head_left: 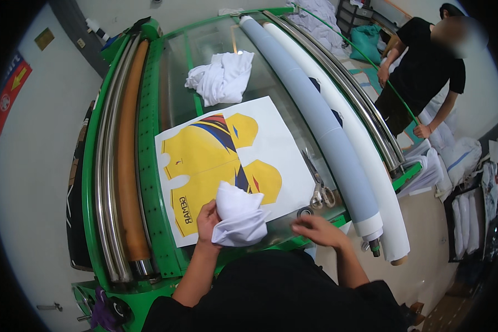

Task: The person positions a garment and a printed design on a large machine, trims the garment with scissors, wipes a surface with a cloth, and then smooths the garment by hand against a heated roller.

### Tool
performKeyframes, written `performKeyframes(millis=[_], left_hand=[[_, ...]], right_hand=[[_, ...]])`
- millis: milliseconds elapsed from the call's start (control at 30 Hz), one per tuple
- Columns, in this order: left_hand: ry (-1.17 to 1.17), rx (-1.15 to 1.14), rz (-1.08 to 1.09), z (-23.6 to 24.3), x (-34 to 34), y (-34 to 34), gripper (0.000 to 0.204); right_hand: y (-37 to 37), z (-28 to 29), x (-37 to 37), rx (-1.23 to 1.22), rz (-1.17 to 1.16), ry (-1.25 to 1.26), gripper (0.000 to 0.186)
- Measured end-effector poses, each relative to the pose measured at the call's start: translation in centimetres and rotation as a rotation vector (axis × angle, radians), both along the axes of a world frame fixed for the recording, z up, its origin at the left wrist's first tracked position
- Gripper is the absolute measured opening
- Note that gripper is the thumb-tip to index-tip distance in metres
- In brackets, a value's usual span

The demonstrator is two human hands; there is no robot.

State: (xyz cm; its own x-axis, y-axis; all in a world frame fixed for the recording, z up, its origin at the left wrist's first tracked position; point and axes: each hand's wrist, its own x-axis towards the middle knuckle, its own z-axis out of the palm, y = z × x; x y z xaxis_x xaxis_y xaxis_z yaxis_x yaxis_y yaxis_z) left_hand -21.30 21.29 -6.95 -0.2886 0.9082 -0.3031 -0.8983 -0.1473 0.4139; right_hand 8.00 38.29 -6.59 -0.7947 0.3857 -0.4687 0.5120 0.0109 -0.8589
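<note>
A bunched piece of white fabric (239, 217) is gripped in my left hand (207, 220), above the near part of a printed paper sheet. That white sheet (291, 149) carries yellow garment-panel shapes with navy, red and blue stripes. My right hand (320, 231) hovers at the table's near edge with its fingers loosely extended and nothing visible in them. Close by it lie a small dark ring-shaped roll (304, 212) and a pair of scissors (318, 185), beside the sheet's right edge. Farther back, a crumpled pile of white fabric (221, 78) rests on the glassy tabletop.
Metal rollers and an orange roller (131, 149) in a green frame (149, 166) bound the left side. A grey-blue roll (310, 105) and a white roll (365, 166) border the right. Beyond stands a person in black (429, 66) holding a green bar, near white cloth heaps.
</note>
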Motion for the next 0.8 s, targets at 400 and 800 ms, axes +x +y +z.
performKeyframes(millis=[400,800], left_hand=[[0.463,0.079,0.268,0.8,-2.5,-1.5,0.036],[0.941,-0.302,0.145,-6.0,-7.3,-7.0,0.044]], right_hand=[[0.5,7.4,-11.7,0.444,-0.119,0.579,0.016],[2.7,-0.3,-0.2,0.806,-0.176,0.001,0.03]])
